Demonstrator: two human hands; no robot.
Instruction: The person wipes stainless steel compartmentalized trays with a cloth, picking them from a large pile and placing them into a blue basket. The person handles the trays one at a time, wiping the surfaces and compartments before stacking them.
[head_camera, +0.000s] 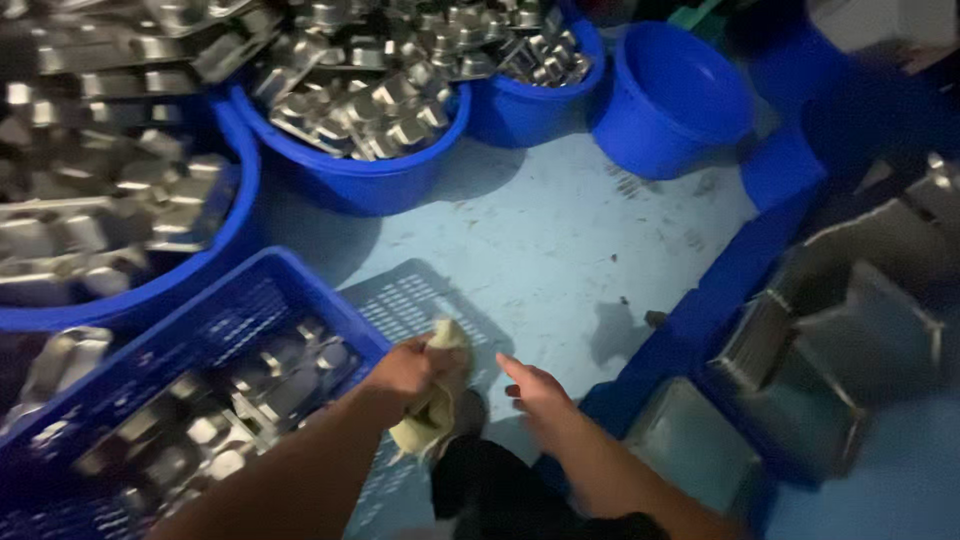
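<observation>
Head view: left hand (405, 368) clamps a crumpled yellowish cloth (437, 400) beside the blue plastic mesh crate (250, 290); right hand (537, 392), fingers apart, holds nothing.

Both bare forearms rise from the bottom edge, angled toward 12 o'clock. The left hand (408, 368) is clenched in a fist, knuckles up, wrist bent slightly. The right hand (537, 392), just at its 3 o'clock, is open, fingers (513, 368) pointing toward 10 o'clock, holding nothing.
</observation>
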